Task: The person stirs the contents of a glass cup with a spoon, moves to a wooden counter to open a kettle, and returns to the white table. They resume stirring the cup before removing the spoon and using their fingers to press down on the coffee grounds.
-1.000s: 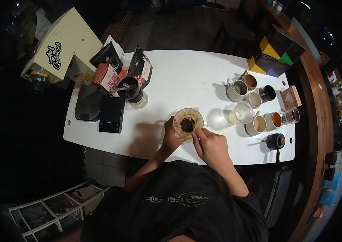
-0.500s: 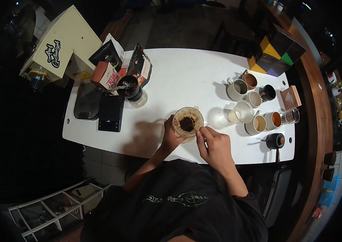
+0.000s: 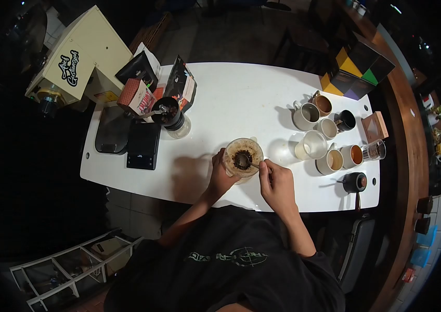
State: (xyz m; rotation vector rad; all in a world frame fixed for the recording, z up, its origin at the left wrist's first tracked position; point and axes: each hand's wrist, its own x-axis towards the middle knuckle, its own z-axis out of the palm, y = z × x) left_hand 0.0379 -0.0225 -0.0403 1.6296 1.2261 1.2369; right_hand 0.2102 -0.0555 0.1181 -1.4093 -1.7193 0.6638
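Observation:
A coffee dripper with a stained filter inside stands near the table's front edge, dark coffee grounds at its bottom. My left hand is wrapped around the dripper's left side. Between the thumb and fingers of my right hand is a spoon, held by its handle and reaching over the rim into the grounds. What stands under the dripper is mostly hidden; a pale glass-like edge shows below it.
On the right stand several cups, a clear plastic cup and a small black pot. To the left are a hand grinder, a black scale, coffee bags and a cream machine.
My right hand has shifted slightly right and down, and the spoon now shows inside the dripper. The grounds are spread around the spoon, where before they were a dark heap. My left hand stays put.

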